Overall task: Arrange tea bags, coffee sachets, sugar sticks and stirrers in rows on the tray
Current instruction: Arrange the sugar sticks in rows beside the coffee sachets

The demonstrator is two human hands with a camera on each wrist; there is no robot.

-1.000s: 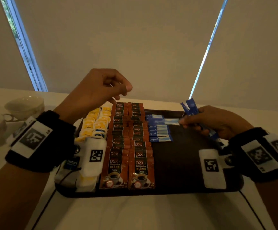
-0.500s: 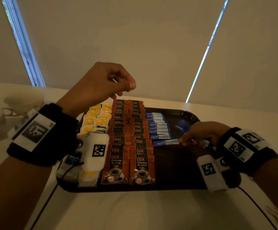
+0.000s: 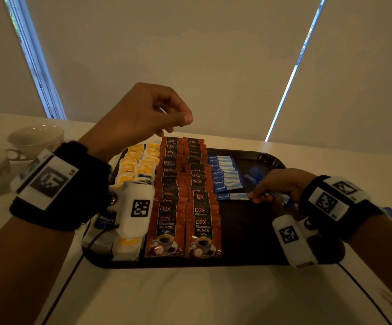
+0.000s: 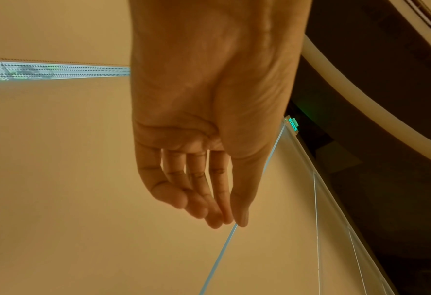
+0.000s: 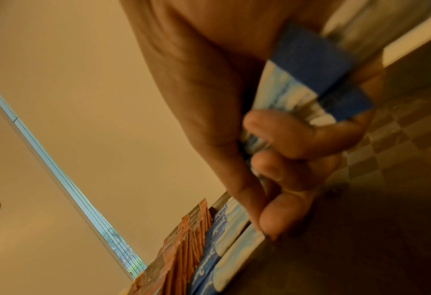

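Dark tray (image 3: 249, 259) low centre of the head view on a white table (image 3: 190, 296). On it, left to right: tea bags (image 3: 138, 165), two rows of coffee sachets (image 3: 183, 202), a row of blue sugar sticks (image 3: 224, 174). Right hand (image 3: 281, 184), centre right, low over tray; thumb and forefinger pinch one sugar stick (image 3: 231, 196) lying at the row's near end, other fingers curled round a bundle of sticks (image 5: 307, 79). Left hand (image 3: 143, 113) raised above the tray's far end, fingers loosely bent, holding nothing. Teacups (image 3: 34, 139) at the left edge
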